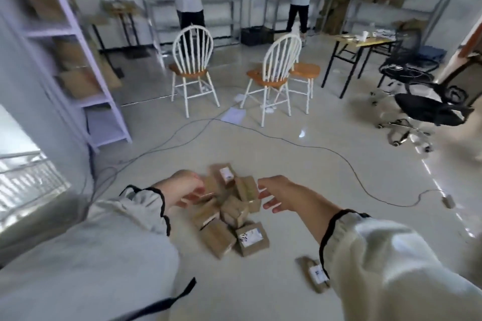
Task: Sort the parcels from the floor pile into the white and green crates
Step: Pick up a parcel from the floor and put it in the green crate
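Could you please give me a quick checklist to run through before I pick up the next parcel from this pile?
1. Hands free: left hand and right hand hold nothing, fingers loose: ok.
2. Hands positioned: both are over the parcel pile: ok.
3. Label readable: the top parcel shows a white label, text blurred: cannot tell.
4. Destinations located: the white and green crates are not in view: cannot tell.
5. Pile complete: one stray parcel lies apart, beside the right sleeve: not ok.
6. Floor free of snags: a cable runs beyond the pile: not ok.
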`<state>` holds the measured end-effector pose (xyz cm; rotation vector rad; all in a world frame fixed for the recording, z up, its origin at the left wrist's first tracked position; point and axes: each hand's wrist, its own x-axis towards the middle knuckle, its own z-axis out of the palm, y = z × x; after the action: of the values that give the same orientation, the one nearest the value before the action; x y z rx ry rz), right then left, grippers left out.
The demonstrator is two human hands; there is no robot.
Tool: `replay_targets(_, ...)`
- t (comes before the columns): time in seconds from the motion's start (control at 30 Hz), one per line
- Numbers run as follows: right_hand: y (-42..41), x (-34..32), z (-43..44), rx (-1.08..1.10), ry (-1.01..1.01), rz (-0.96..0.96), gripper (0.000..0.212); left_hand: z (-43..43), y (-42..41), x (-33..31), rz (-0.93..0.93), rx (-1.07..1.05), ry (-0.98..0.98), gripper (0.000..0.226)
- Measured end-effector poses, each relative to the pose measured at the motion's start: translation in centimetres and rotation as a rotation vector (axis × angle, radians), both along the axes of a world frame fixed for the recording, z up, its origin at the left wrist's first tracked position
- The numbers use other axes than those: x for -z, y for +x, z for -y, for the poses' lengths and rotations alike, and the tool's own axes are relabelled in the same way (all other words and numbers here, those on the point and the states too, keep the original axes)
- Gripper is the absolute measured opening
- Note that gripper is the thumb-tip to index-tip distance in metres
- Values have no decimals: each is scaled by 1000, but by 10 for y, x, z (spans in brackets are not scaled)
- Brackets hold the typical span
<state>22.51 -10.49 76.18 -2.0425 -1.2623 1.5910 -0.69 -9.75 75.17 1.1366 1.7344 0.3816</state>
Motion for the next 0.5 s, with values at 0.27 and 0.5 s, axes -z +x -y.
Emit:
replay_targets(0.27,-126,87,-69,-333,-179,25,23,24,-119,64,92,-421,-178,13)
replay_targets(0.5,-188,194,-135,-509,-197,147,19,-3,-160,176,65,-627,-214,14)
